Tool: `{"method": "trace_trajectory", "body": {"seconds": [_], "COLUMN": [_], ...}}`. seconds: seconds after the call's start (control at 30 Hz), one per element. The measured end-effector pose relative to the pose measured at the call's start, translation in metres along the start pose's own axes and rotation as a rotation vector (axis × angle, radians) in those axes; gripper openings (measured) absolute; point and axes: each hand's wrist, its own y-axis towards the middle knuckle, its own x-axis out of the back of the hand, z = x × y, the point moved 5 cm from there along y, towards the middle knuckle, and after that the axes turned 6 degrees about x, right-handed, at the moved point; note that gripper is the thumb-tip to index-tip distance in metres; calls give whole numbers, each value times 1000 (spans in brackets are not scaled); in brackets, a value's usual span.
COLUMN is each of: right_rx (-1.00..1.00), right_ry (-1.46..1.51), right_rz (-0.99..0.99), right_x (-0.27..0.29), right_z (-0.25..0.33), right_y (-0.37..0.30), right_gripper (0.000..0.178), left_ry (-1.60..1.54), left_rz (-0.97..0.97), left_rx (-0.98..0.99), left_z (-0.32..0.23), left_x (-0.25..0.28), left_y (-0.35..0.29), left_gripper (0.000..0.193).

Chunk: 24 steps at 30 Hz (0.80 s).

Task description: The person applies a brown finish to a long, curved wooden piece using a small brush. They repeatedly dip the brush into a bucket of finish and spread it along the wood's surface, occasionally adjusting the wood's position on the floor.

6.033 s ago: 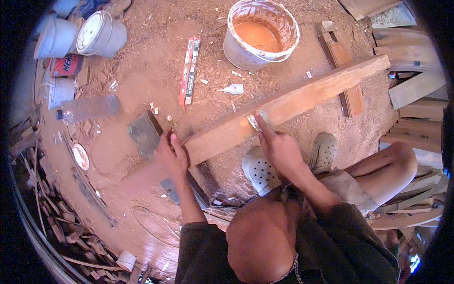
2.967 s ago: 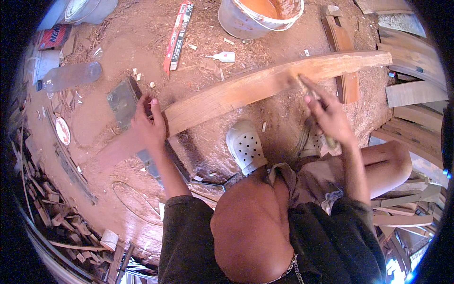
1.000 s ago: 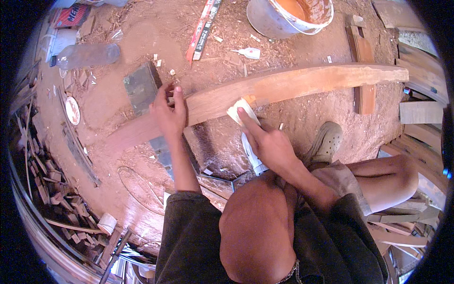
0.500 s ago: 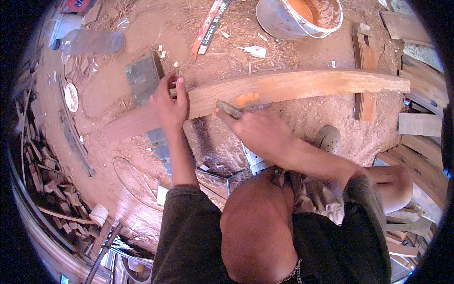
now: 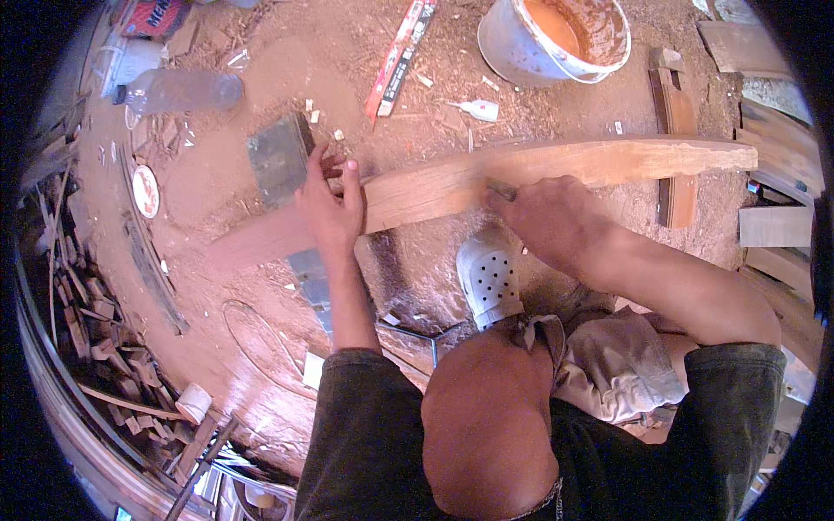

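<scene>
A long, slightly curved wooden plank lies across the view, its right part paler. My left hand rests over its left part, fingers bent but apart and thumb raised; nothing clear shows between them. My right hand is closed around a small dark-edged scraper, pressed to the plank near its middle. Motion blurs the scraper's tip and the plank under it, and my fingers hide most of the tool. A dark block under the plank and a brown wooden piece near its right end lie crosswise.
Beyond the plank stand a bucket with orange-brown paste inside, a small white bottle, a red-and-black strip-shaped package and a clear plastic bottle. A round lid lies left. Wood scraps pile at lower left; boards line the right.
My right hand has slid the scraper rightward along the plank, over where an orange patch of paste showed. That patch is no longer distinct. My left hand keeps its place on the plank.
</scene>
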Motion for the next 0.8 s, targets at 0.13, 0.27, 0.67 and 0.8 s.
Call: {"method": "trace_trajectory", "body": {"seconds": [0.13,0.27,0.67,0.8], "right_rx": [-126,-127,-354,-369], "right_ry": [306,660,792,838], "right_rz": [-51,-465,-636,-585], "right_x": [1,-6,-87,-98], "right_z": [-21,-10,88,89], "right_y": [-21,-32,33,40], "right_gripper": [42,47,65,69], "left_ry": [-61,-4,-10,18], "left_rz": [7,-54,-9,-22], "left_rx": [84,2,22,-1], "left_z": [6,12,14,10], "left_x": [9,12,4,3], "left_y": [-5,-4,-1,0], "left_gripper": [47,43,38,38]}}
